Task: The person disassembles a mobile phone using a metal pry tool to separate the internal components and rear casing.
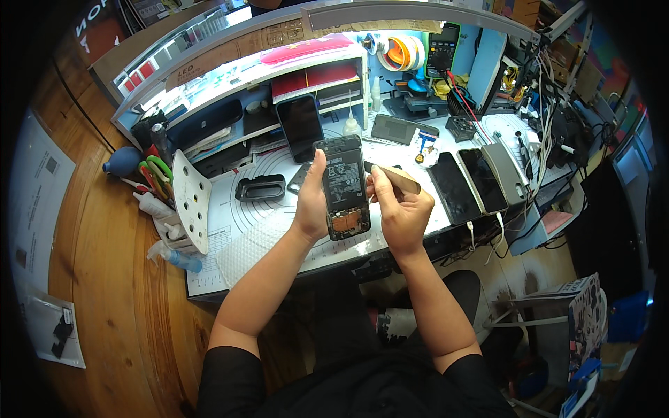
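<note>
The left hand [311, 209] grips the opened phone [344, 188] by its edges (light, stiff, fragile inside, best held there); just right, the right hand [403, 212] pinches a thin pry tool [394, 175].

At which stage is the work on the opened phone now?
Done: the phone has its back cover off, and its battery and board show. In hand: the left hand holds it above the work mat, and the right hand holds a thin flat tool near its edge. Left: the battery and board sit in place, and the phone is not closed.
</note>
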`<state>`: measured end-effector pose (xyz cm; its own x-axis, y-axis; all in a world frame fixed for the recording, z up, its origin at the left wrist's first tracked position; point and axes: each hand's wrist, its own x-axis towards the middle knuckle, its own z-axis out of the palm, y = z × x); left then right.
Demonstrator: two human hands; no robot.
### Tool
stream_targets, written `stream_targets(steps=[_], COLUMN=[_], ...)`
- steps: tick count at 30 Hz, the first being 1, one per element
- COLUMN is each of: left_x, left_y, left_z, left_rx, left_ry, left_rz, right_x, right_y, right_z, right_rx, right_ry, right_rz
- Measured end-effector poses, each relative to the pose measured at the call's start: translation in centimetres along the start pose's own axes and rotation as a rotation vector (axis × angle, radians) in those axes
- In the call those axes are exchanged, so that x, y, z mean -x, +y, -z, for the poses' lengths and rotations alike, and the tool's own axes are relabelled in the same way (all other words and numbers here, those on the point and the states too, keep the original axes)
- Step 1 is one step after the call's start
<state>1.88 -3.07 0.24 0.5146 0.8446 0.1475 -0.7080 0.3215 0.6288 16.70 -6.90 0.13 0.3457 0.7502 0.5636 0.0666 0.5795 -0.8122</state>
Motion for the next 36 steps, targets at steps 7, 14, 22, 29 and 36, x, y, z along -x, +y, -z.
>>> stream_targets(steps=[7,14,22,29,36], left_x=[0.2,0.1,-0.4,0.2,0.3], left_y=[-0.4,-0.7,0.2,-0.3,0.5], left_z=[0.4,0.6,1.1,0.3,-0.4], left_rx=[-0.182,-0.305,-0.137,-0.447,-0.259], left_ry=[0.051,0.088,-0.077,0.106,0.073], left_rz=[-0.066,-0.117,0.01,-0.143,0.01], right_x=[0.0,0.4,-1.3,-0.7,-1.9], right_y=[-0.3,1.3,-1.6,-2.0,-0.8], right_z=[-0.7,-1.1,2.3,2.1,4.4], right_rx=[0.237,0.112,-0.377,0.15,-0.554], right_ry=[0.057,0.103,-0.15,-0.096,-0.197], right_rz=[0.117,0.156,-0.362,0.03,-0.531])
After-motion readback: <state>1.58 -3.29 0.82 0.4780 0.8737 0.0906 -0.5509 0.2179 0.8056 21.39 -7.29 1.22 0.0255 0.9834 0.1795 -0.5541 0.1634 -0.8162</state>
